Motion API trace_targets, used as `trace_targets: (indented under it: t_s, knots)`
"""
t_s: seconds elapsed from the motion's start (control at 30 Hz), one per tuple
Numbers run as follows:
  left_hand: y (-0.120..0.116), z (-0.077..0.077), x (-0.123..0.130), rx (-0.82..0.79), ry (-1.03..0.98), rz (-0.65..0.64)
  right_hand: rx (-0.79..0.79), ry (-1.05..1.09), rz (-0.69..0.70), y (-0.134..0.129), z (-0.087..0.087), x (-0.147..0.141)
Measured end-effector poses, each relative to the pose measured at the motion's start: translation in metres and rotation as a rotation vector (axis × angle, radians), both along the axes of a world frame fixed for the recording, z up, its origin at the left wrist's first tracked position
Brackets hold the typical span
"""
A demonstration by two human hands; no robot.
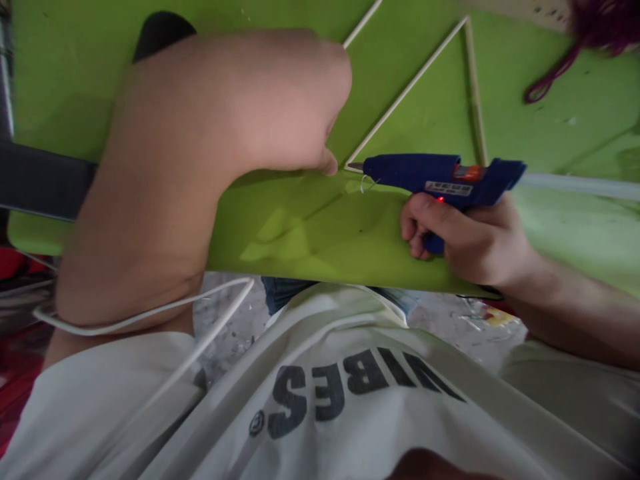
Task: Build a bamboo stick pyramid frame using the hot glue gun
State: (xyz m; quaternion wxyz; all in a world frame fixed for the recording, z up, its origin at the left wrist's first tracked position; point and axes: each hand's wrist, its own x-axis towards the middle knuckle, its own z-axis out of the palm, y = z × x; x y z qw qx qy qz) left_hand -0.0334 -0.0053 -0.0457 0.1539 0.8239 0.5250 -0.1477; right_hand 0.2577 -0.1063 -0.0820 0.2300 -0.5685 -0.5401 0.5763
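Note:
My right hand [465, 233] grips a blue hot glue gun [415, 172], fingers wrapped round its handle, with a small red light showing. Its metal nozzle touches or nearly touches the near corner of a frame of thin pale wooden sticks [413, 87]. A whitish translucent glue stick [575, 185] extends from the back of the gun. A thin looped strand of glue [367, 183] hangs below the nozzle. My left hand [300, 107] is curled on the table just left of that corner, one fingertip close to it. Most of its fingers are hidden, as is anything in them.
Another thin stick [363, 25] runs out from behind my left hand. Dark purple yarn [555, 77] lies at the upper right of the green table [280, 233]. A dark rounded object [163, 33] is partly behind my left arm. A white cable [220, 320] loops round that arm.

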Motion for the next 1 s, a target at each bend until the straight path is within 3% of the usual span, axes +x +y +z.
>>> trace_targets:
  t_s: [1.0]
  knots:
    - [0.002,-0.002,-0.005,-0.033,0.064,0.033,0.054,-0.015,0.005,-0.004,-0.006,0.010]
